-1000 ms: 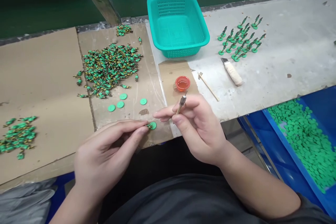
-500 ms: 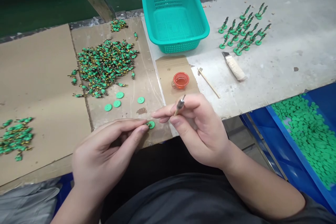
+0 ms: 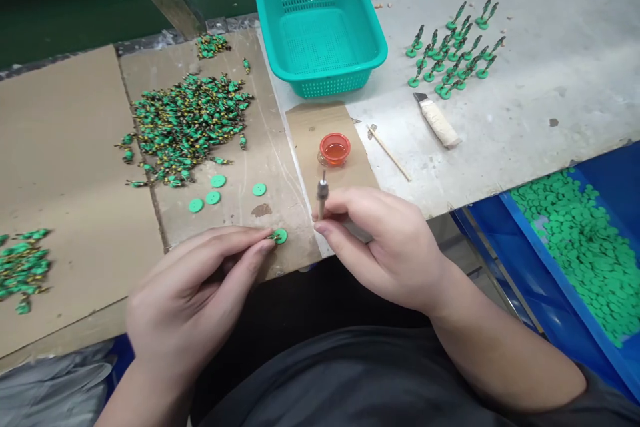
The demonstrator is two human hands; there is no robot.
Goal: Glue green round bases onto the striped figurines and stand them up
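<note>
1. Two hands work at the near edge of the tabletop. Our left hand [image 3: 195,287] has thumb and forefinger pressed together on a small figure [image 3: 273,235] that sits against a green disc [image 3: 282,236], and both rest on the cardboard right by that edge.
2. Our right hand [image 3: 385,247] is closed around a thin tool [image 3: 323,192], fingers tight on its shaft. The metal tip points away from us toward the red cup [image 3: 335,149], which stands just beyond it.
3. We judge the disc to be the main risk. It lies so near the edge that a nudge from the left fingertips could push it off into our lap.
4. The figure could tilt or come away from the disc if the pinch twists or slackens.
5. The tool tip is close to the cup, so a careless reach could tip it and spill liquid over the cardboard.
6. The pile of figures [image 3: 187,121] and the loose discs [image 3: 218,181], toward the far left, lie apart from both hands.
</note>
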